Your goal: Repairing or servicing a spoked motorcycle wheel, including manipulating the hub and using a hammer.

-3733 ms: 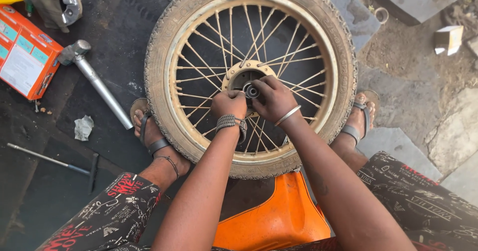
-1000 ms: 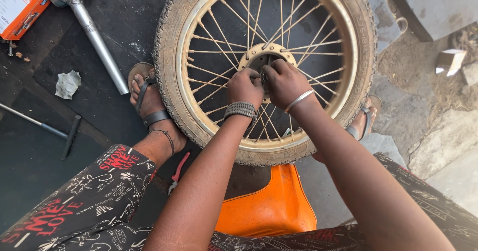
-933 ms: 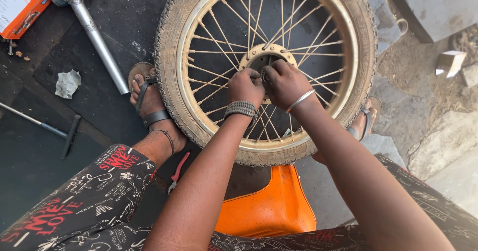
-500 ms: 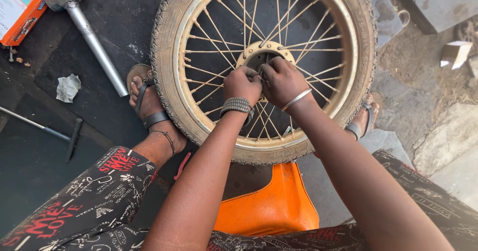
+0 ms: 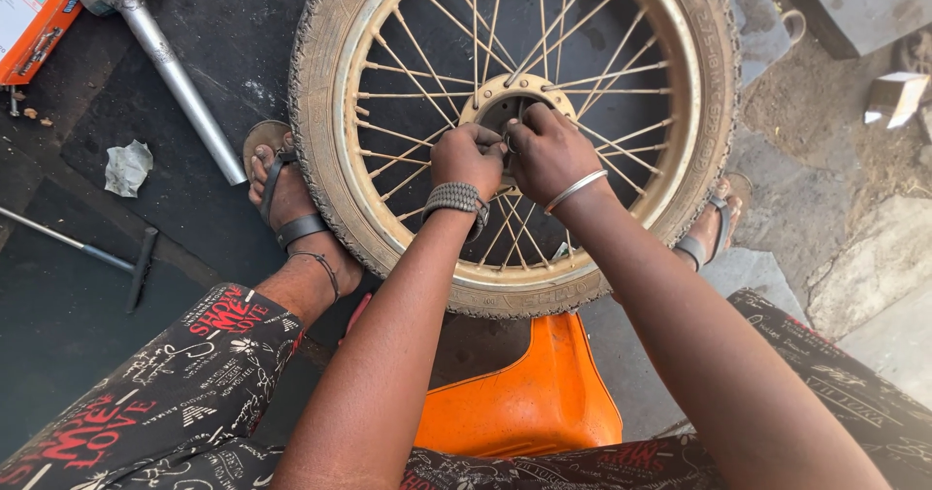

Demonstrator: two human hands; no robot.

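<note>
Spoked wheel (image 5: pixel 388 160) hub (image 5: pixel 490 97), left hand (image 5: pixel 468 157) grip closed on it, right hand (image 5: pixel 549 150) likewise

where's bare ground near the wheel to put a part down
Bare dark mat lies between the small hammer and the left knee, and more between the metal pipe and the tyre. Right of the wheel, the ground is rough, uneven stone. It is crowded at the hub, where the left hand and right hand meet.

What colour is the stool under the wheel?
Orange stool, plain, shown best in the head view, below the wheel.
</note>
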